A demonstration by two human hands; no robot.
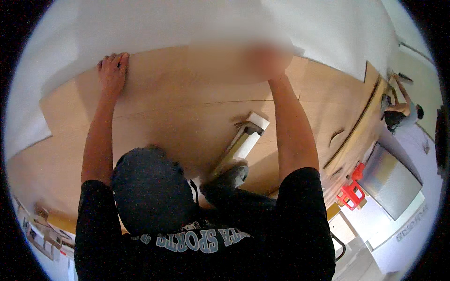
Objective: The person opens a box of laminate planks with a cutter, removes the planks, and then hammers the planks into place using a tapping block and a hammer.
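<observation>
My left hand [113, 72] lies on a light wood-coloured board [159, 70], its fingers reaching to the far edge where the board meets a pale sheet-like surface [140, 23]. It grips nothing; the fingers lie forward over that edge. My right hand [268, 61] is at the far edge too, further right, with its arm stretched out. A heavy blur covers that hand, so its fingers and anything in them cannot be made out. Between my arms, a long narrow white piece with a dark band [248, 140] lies slanted on the boards.
My dark-clad knee [150, 187] is close to my left arm. At the right, another person [403, 112] reaches toward the wall. A red plastic stool [351, 192] and a grey panel [391, 180] stand below them. Dark gap lines [356, 122] cross the boards at the right.
</observation>
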